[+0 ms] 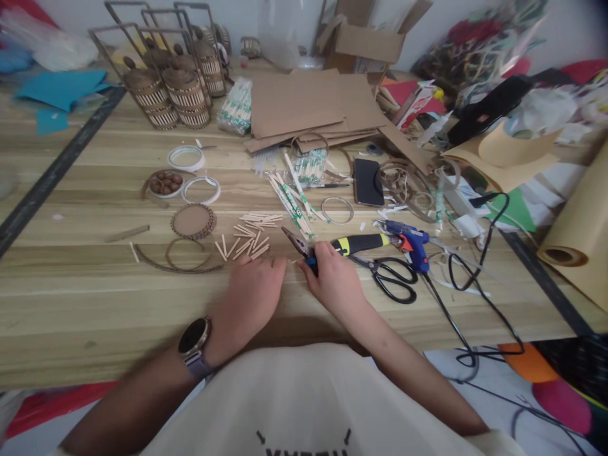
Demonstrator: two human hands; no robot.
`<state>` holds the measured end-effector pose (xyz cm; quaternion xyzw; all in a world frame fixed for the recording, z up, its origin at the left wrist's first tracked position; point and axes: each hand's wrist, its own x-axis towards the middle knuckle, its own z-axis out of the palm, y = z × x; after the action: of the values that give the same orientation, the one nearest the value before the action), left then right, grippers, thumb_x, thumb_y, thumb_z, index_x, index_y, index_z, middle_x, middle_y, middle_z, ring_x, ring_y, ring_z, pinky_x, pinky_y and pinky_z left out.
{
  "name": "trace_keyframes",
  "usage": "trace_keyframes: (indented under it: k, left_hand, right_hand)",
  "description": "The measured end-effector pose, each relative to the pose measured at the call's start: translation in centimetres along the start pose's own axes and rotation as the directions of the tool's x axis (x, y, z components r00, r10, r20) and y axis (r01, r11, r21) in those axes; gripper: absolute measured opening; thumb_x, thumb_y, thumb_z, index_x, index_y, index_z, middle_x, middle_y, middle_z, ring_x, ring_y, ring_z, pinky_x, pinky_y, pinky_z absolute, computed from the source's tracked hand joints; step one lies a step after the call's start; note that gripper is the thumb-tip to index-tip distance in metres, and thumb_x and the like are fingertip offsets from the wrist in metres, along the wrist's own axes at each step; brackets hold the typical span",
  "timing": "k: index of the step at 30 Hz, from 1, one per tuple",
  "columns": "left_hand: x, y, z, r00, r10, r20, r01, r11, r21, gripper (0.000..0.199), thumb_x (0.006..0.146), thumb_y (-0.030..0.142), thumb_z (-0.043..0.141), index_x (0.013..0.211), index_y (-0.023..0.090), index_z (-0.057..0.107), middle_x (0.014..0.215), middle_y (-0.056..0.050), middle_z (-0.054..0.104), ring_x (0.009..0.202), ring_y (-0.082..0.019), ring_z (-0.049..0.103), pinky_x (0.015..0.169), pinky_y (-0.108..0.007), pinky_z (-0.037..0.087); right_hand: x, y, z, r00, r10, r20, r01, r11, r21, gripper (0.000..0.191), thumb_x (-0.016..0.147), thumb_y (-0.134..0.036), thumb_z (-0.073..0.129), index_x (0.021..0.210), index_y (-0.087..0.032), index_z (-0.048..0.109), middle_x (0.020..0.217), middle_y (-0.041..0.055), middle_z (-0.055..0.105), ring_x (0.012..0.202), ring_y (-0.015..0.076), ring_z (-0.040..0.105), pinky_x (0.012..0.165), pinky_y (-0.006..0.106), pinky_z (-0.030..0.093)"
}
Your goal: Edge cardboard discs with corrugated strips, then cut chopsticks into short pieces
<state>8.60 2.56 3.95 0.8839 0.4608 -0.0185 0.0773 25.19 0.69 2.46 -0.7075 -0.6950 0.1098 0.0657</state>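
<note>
My right hand is closed round the blue handles of a pair of pliers, whose dark jaws point up and left. Just left of it, my left hand has its fingers curled down near the table; a thin pale tip shows between the two hands, but what the left fingers hold is too small to make out. Short wooden sticks lie scattered beyond my left hand. Longer sticks in green-printed wrappers lie past the pliers. A yellow-and-black handled tool rests right of my right hand.
Black scissors and a blue glue gun with a trailing cable lie at the right. Beyond are a phone and cardboard sheets. Leftward are a round woven-edged base, tape rolls, a bowl of brown beads and bamboo lanterns.
</note>
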Motion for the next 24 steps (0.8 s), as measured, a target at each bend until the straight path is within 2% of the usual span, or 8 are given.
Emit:
trace_keyframes:
  k: [7, 10, 12, 14, 16, 18, 20, 24]
  left_hand:
    - [0.4, 0.4, 0.4, 0.999, -0.033, 0.008, 0.034, 0.999, -0.025, 0.030, 0.087, 0.001, 0.038, 0.088, 0.014, 0.065, 0.080, -0.015, 0.072, 0.078, -0.028, 0.069, 0.079, -0.042, 0.042]
    - [0.6, -1.1, -0.3, 0.997, -0.024, 0.072, 0.040, 0.974, -0.223, 0.027, 0.093, 0.010, 0.039, 0.089, 0.015, 0.065, 0.079, -0.013, 0.072, 0.077, -0.026, 0.068, 0.075, -0.037, 0.042]
    - [0.6, -2.5, -0.7, 0.988, 0.069, 0.135, 0.014, 0.848, -0.530, 0.025, 0.097, 0.024, 0.040, 0.090, 0.018, 0.064, 0.074, -0.006, 0.070, 0.072, -0.022, 0.065, 0.069, -0.032, 0.042]
    - [0.6, -3.6, -0.7, 0.981, 0.116, 0.156, 0.055, 0.605, -0.794, 0.031, 0.099, 0.039, 0.039, 0.091, 0.020, 0.061, 0.068, -0.001, 0.066, 0.067, -0.018, 0.061, 0.068, -0.028, 0.042]
    - [0.8, -4.0, -0.2, 0.986, 0.056, 0.154, 0.121, 0.386, -0.914, 0.035, 0.095, 0.049, 0.043, 0.088, 0.020, 0.060, 0.066, 0.001, 0.065, 0.068, -0.017, 0.060, 0.070, -0.029, 0.044]
    - [1.1, -3.7, 0.3, 0.978, 0.015, 0.209, 0.199, 0.246, -0.949, 0.038, 0.092, 0.054, 0.048, 0.087, 0.019, 0.060, 0.068, -0.001, 0.067, 0.069, -0.018, 0.062, 0.070, -0.030, 0.045]
    - [1.5, -3.0, 0.8, 0.965, 0.032, 0.259, 0.248, 0.200, -0.948, 0.038, 0.090, 0.056, 0.051, 0.086, 0.019, 0.060, 0.071, -0.002, 0.070, 0.071, -0.019, 0.064, 0.071, -0.031, 0.045]
    - [2.0, -2.0, 0.8, 0.962, 0.099, 0.255, 0.227, 0.234, -0.946, 0.034, 0.091, 0.051, 0.052, 0.083, 0.020, 0.060, 0.074, -0.003, 0.072, 0.075, -0.020, 0.067, 0.073, -0.032, 0.046]
  right_hand:
    - [0.6, -1.1, -0.3, 1.000, 0.010, 0.005, -0.009, 0.997, -0.073, 0.019, 0.097, -0.033, 0.046, 0.101, -0.017, 0.054, 0.102, 0.0151, 0.065, 0.083, 0.0276, 0.064, 0.066, 0.033, 0.038]
    - [1.0, 0.0, -1.2, 0.998, -0.043, 0.052, 0.039, 0.997, 0.074, 0.014, 0.094, -0.031, 0.051, 0.096, -0.018, 0.054, 0.098, 0.0127, 0.065, 0.082, 0.0245, 0.063, 0.066, 0.031, 0.038]
    - [1.3, 1.3, -2.3, 0.981, -0.154, 0.120, 0.115, 0.953, 0.278, 0.013, 0.092, -0.031, 0.054, 0.088, -0.020, 0.052, 0.088, 0.0070, 0.065, 0.078, 0.0202, 0.060, 0.066, 0.028, 0.039]
    - [1.3, 2.4, -3.4, 0.954, -0.262, 0.145, 0.174, 0.879, 0.443, 0.018, 0.090, -0.035, 0.056, 0.081, -0.021, 0.051, 0.080, 0.0021, 0.063, 0.072, 0.0166, 0.057, 0.065, 0.026, 0.039]
    - [1.2, 3.0, -4.2, 0.934, -0.331, 0.133, 0.220, 0.829, 0.514, 0.018, 0.090, -0.035, 0.055, 0.081, -0.020, 0.053, 0.078, 0.0010, 0.062, 0.069, 0.0151, 0.056, 0.064, 0.025, 0.040]
    - [1.2, 2.9, -4.6, 0.920, -0.371, 0.125, 0.258, 0.815, 0.519, 0.015, 0.092, -0.033, 0.053, 0.087, -0.019, 0.056, 0.082, 0.0025, 0.065, 0.071, 0.0154, 0.058, 0.066, 0.025, 0.041]
    - [1.2, 2.5, -4.6, 0.912, -0.389, 0.129, 0.281, 0.823, 0.494, 0.013, 0.092, -0.029, 0.052, 0.096, -0.019, 0.058, 0.089, 0.0052, 0.068, 0.077, 0.0172, 0.062, 0.069, 0.026, 0.044]
    - [1.5, 1.9, -4.3, 0.903, -0.407, 0.139, 0.311, 0.840, 0.444, 0.031, 0.091, -0.021, 0.053, 0.121, -0.016, 0.053, 0.108, 0.0113, 0.071, 0.094, 0.0213, 0.067, 0.078, 0.029, 0.047]
